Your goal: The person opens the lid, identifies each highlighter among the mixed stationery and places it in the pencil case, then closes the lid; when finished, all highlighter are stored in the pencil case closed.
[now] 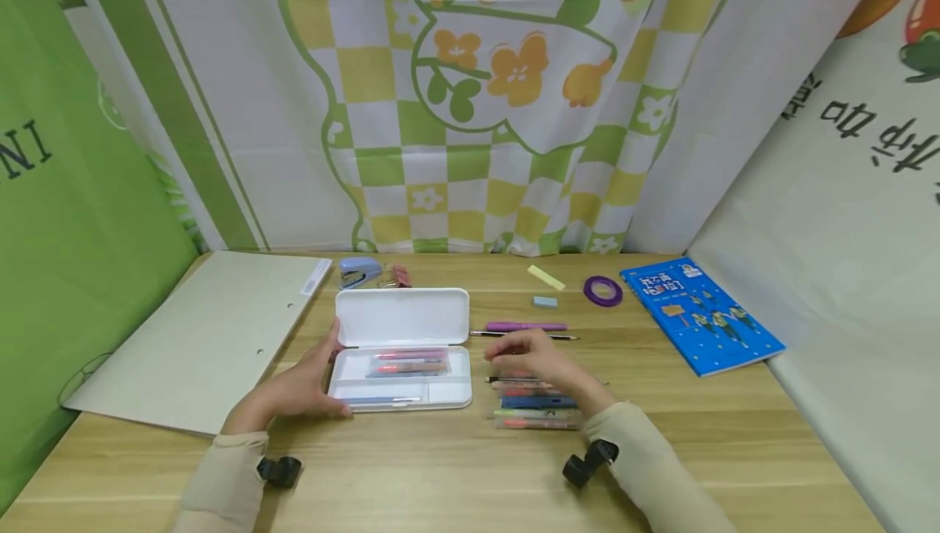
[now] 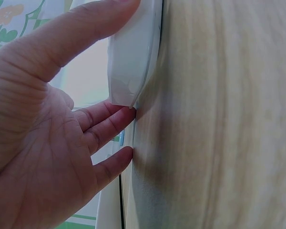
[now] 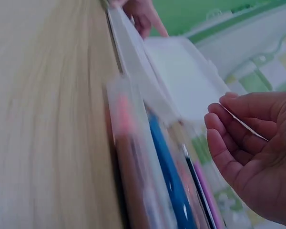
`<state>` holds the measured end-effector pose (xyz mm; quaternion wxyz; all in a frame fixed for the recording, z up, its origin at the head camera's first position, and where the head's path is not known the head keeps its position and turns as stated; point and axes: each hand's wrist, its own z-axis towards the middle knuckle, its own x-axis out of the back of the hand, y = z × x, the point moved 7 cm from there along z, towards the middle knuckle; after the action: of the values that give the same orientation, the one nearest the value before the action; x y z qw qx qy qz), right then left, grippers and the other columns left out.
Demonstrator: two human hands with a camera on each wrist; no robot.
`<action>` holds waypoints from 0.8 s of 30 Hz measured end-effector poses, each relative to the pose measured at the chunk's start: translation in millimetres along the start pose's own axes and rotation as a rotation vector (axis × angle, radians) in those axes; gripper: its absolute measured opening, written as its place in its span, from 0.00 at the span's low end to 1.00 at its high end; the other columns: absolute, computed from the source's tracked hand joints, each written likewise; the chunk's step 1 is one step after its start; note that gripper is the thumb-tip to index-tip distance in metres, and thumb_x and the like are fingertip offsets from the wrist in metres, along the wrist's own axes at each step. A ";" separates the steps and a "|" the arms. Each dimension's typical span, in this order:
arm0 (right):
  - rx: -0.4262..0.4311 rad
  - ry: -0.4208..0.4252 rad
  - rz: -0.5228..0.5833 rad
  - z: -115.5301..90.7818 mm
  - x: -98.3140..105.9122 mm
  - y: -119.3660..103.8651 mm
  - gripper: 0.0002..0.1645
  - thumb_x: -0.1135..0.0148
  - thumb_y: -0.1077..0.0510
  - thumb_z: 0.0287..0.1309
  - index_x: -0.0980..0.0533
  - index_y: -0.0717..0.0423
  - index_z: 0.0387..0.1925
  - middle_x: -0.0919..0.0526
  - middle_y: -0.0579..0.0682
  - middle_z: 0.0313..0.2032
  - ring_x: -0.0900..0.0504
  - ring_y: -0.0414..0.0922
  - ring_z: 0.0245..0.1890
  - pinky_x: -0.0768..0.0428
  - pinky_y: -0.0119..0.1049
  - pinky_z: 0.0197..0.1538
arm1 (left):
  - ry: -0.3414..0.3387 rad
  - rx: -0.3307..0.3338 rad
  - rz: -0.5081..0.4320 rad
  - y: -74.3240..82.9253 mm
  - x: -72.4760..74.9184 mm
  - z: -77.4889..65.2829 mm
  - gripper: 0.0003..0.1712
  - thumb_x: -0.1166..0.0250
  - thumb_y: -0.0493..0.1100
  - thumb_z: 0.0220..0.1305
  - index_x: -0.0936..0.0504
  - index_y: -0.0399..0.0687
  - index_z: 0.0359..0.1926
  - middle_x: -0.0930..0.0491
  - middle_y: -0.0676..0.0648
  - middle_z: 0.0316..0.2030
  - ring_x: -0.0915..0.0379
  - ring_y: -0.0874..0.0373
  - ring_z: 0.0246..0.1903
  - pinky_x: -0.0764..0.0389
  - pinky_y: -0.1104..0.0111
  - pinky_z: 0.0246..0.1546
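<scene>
A white pencil case [image 1: 402,317] lies with its lid raised, several pens [image 1: 410,367] in its back compartment and a slim blue stick [image 1: 378,400] in front. My left hand [image 1: 303,382] holds the case's left end, thumb at the front corner and fingers toward the hinge. Just right of the case, my right hand [image 1: 539,360] hovers over a row of pens with its fingers loosely bent and nothing visible between them. That row includes a blue pen [image 1: 536,402] and, nearest the front, a clear pen with a reddish tip [image 3: 125,117].
Behind the right hand lie a purple pen [image 1: 525,326] and a thin brush [image 1: 554,337]. Farther back are a blue eraser [image 1: 545,302], a yellow strip [image 1: 546,277], a purple tape roll [image 1: 603,290] and a stapler [image 1: 358,272]. A blue book [image 1: 701,317] and a large cream folder [image 1: 198,337] flank them.
</scene>
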<state>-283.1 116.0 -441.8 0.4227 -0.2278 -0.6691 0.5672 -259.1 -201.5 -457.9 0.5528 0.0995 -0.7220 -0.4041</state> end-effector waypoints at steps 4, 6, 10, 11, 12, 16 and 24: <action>-0.049 -0.007 -0.089 -18.0 26.0 18.0 0.15 0.39 0.63 0.59 0.22 0.70 0.46 0.19 0.65 0.44 0.19 0.46 0.42 0.21 0.33 0.45 | 0.008 -0.016 0.006 1.7 -0.2 -1.5 0.79 0.22 0.51 0.41 0.77 0.30 0.69 0.41 0.26 0.60 0.49 0.33 0.63 0.51 0.41 0.63; -0.069 -0.026 -0.157 -25.7 36.1 25.4 0.15 0.40 0.63 0.60 0.22 0.68 0.47 0.18 0.61 0.45 0.20 0.46 0.43 0.22 0.32 0.46 | 0.009 -0.015 0.009 1.2 -0.3 -1.7 0.79 0.22 0.51 0.41 0.77 0.30 0.69 0.41 0.27 0.60 0.49 0.33 0.63 0.51 0.41 0.63; -0.098 -0.046 -0.232 -36.4 51.1 34.9 0.15 0.41 0.64 0.60 0.23 0.67 0.48 0.18 0.58 0.44 0.21 0.49 0.45 0.23 0.33 0.46 | 0.009 -0.003 0.009 -1.1 -0.2 -1.1 0.79 0.22 0.52 0.41 0.77 0.33 0.70 0.42 0.28 0.61 0.50 0.34 0.63 0.51 0.42 0.64; -0.099 -0.049 -0.247 -38.1 53.8 35.9 0.15 0.41 0.64 0.60 0.22 0.66 0.48 0.18 0.58 0.44 0.21 0.49 0.45 0.24 0.33 0.47 | 0.008 0.003 0.008 -1.8 -0.1 -0.9 0.79 0.22 0.52 0.41 0.78 0.34 0.70 0.42 0.28 0.61 0.50 0.35 0.64 0.51 0.42 0.64; -0.097 -0.051 -0.260 -39.3 55.9 36.5 0.15 0.41 0.64 0.60 0.22 0.66 0.48 0.18 0.58 0.44 0.21 0.50 0.45 0.24 0.33 0.47 | 0.007 0.002 0.006 -2.0 0.0 -0.8 0.79 0.22 0.52 0.41 0.78 0.34 0.70 0.42 0.28 0.61 0.50 0.35 0.64 0.51 0.42 0.64; -0.095 -0.053 -0.296 -40.9 61.0 38.2 0.14 0.42 0.65 0.60 0.22 0.66 0.48 0.18 0.57 0.43 0.22 0.49 0.44 0.24 0.33 0.46 | 0.006 0.000 0.000 -1.8 0.4 -0.6 0.79 0.22 0.52 0.41 0.77 0.33 0.70 0.42 0.28 0.61 0.50 0.34 0.63 0.51 0.42 0.64; -0.070 -0.062 -0.295 -38.1 60.0 40.1 0.13 0.42 0.69 0.58 0.22 0.68 0.45 0.19 0.57 0.39 0.25 0.46 0.38 0.25 0.31 0.40 | 0.007 -0.003 0.008 0.6 1.0 -0.7 0.79 0.22 0.52 0.41 0.77 0.32 0.70 0.42 0.28 0.61 0.49 0.34 0.63 0.50 0.43 0.64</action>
<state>-291.0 194.8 -461.5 0.4725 -0.1241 -0.7274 0.4818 -258.7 -202.1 -456.7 0.5570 0.0972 -0.7198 -0.4028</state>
